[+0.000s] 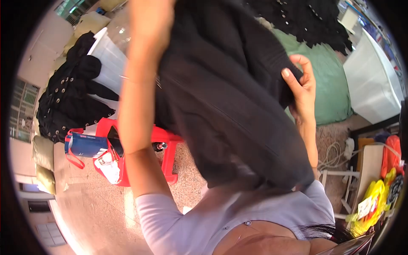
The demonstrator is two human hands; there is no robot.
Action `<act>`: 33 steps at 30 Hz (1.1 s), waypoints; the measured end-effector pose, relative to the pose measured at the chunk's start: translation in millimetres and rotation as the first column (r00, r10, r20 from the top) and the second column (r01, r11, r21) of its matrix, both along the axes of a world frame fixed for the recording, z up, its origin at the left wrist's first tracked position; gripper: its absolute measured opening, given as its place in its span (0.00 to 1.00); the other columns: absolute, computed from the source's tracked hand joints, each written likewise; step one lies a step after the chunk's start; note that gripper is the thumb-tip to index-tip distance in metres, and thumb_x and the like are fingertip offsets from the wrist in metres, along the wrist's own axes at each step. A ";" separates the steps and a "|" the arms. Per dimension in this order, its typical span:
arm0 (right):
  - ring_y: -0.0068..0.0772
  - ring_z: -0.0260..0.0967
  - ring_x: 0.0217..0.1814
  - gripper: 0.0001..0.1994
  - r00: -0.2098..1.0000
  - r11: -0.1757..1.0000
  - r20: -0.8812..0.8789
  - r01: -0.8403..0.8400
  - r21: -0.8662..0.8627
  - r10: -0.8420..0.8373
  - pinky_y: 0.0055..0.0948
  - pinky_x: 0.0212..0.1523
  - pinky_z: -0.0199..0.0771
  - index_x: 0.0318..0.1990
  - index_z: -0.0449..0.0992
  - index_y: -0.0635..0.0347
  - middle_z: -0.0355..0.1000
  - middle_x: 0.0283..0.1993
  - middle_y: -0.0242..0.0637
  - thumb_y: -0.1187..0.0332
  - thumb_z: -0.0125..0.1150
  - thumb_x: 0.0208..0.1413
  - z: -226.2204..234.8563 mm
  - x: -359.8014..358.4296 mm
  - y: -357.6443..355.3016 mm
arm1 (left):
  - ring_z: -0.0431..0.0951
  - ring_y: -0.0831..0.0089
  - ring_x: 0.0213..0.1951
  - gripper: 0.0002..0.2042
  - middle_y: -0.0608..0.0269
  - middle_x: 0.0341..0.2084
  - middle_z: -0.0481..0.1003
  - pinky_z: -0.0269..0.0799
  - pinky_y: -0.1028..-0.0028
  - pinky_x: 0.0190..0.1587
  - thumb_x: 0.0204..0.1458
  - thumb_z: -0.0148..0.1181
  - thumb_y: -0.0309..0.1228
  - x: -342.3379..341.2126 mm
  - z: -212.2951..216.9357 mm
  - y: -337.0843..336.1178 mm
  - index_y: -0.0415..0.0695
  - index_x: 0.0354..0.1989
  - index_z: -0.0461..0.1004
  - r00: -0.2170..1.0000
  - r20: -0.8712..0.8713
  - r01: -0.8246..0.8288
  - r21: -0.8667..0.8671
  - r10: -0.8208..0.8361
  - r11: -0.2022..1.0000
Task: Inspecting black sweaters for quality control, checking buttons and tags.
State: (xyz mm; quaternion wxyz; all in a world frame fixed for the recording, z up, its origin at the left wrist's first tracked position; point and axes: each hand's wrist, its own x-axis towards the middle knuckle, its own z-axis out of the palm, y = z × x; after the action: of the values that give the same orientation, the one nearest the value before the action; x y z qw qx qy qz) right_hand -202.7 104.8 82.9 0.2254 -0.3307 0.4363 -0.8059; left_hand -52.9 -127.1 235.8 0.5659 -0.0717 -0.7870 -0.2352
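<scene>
Black garment [229, 102] cut off above, right hand [305, 87] gripping it; left hand [149, 19] blurred, hold unclear.

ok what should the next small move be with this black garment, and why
Probably ease the right hand outward to smooth the ribbed band it holds: the black garment hangs in loose folds between the arms. The left hand is blurred and cut off at the top edge, so its grip is unclear.

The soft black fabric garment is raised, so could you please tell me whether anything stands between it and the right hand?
Nothing visible does: the bare right hand directly holds the side edge of the black fabric garment.
</scene>
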 end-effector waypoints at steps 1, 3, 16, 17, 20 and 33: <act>0.23 0.74 0.40 0.16 0.993 0.988 0.115 -0.051 0.147 0.034 0.22 0.42 0.75 0.49 0.69 0.59 0.75 0.42 0.36 0.78 0.64 0.54 -28.1 -23.4 19.5 | 0.69 0.75 0.25 0.14 0.65 0.23 0.74 0.65 0.69 0.31 0.55 0.62 0.35 -11.0 -60.8 -1.2 0.39 0.22 0.74 0.925 0.260 -0.292 0.024 0.276 0.956; 0.26 0.74 0.42 0.15 0.947 0.936 0.318 -0.081 0.342 -0.034 0.26 0.43 0.75 0.48 0.70 0.61 0.75 0.43 0.37 0.76 0.64 0.54 -91.9 -54.9 51.5 | 0.64 0.82 0.21 0.19 0.67 0.14 0.68 0.63 0.74 0.28 0.54 0.63 0.37 -24.8 -159.4 6.3 0.36 0.17 0.71 0.864 0.503 -0.268 0.396 0.037 0.878; 0.22 0.73 0.40 0.07 0.836 0.866 0.500 -0.063 0.497 -0.227 0.24 0.46 0.73 0.43 0.77 0.60 0.77 0.41 0.30 0.70 0.61 0.59 -231.3 -38.9 144.8 | 0.64 0.60 0.54 0.31 0.52 0.50 0.65 0.61 0.65 0.56 0.46 0.72 0.37 29.2 -412.5 77.2 0.36 0.54 0.64 0.696 0.608 -0.681 0.727 0.382 0.083; 0.22 0.73 0.40 0.07 0.839 0.866 0.506 -0.088 0.492 -0.202 0.24 0.46 0.73 0.43 0.77 0.60 0.77 0.41 0.30 0.70 0.61 0.59 -230.3 -38.0 138.0 | 0.70 0.70 0.45 0.25 0.59 0.45 0.72 0.67 0.71 0.48 0.48 0.71 0.36 45.2 -437.6 67.7 0.37 0.50 0.69 0.884 0.386 -0.372 0.922 0.264 -0.105; 0.21 0.72 0.38 0.07 0.859 0.865 0.462 -0.046 0.500 -0.222 0.22 0.44 0.72 0.41 0.78 0.60 0.77 0.39 0.29 0.70 0.63 0.58 -230.0 -44.0 137.7 | 0.69 0.86 0.23 0.04 0.74 0.24 0.76 0.64 0.83 0.27 0.54 0.65 0.29 43.9 -405.7 85.2 0.42 0.33 0.79 0.995 0.078 -0.067 0.985 0.064 -0.156; 0.31 0.76 0.38 0.05 0.709 0.691 0.171 0.705 -0.161 -0.684 0.31 0.43 0.80 0.40 0.76 0.62 0.77 0.38 0.39 0.71 0.60 0.59 -63.9 -69.9 141.3 | 0.81 0.66 0.38 0.11 0.55 0.34 0.80 0.76 0.69 0.48 0.57 0.61 0.34 56.9 -129.4 6.1 0.37 0.38 0.78 0.884 -0.412 0.422 0.907 -0.219 -0.004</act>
State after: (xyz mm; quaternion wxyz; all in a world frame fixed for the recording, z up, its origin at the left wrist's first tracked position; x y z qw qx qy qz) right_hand -272.6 246.1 19.0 -0.1119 -0.1235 0.4279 -0.8883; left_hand 4.0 -121.0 106.4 0.4510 0.1317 -0.3352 -0.8167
